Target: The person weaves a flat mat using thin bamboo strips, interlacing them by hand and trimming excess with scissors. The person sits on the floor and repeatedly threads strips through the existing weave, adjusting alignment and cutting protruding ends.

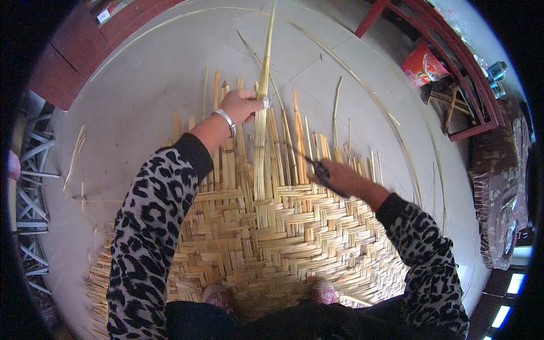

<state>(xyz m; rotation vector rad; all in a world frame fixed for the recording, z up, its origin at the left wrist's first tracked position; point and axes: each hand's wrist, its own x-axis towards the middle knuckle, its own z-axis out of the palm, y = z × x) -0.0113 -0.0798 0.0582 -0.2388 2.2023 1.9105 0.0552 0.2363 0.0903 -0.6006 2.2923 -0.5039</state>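
Observation:
A woven mat of split reed strips (334, 226) spreads under and in front of me, with loose strip ends sticking out at its far edge. My left hand (241, 106), with a bracelet at the wrist, pinches a bundle of pale reed strips (260, 147) that rises out of the weave and runs away from me. In my right hand (345, 180) is a dark tool with a thin blade (300, 154), pointing up and left toward that bundle. Motion blur and my fingers hide its exact kind. The blade's tip looks close to the strips, but I cannot tell whether it touches them.
Long loose strips (391, 116) curve across the grey floor (153, 107). A reddish wooden cabinet (79, 51) stands at the far left, a metal rack (34, 198) at the left. To the right are a red wooden frame (481, 122), a red bag (422, 65) and draped cloth (498, 192).

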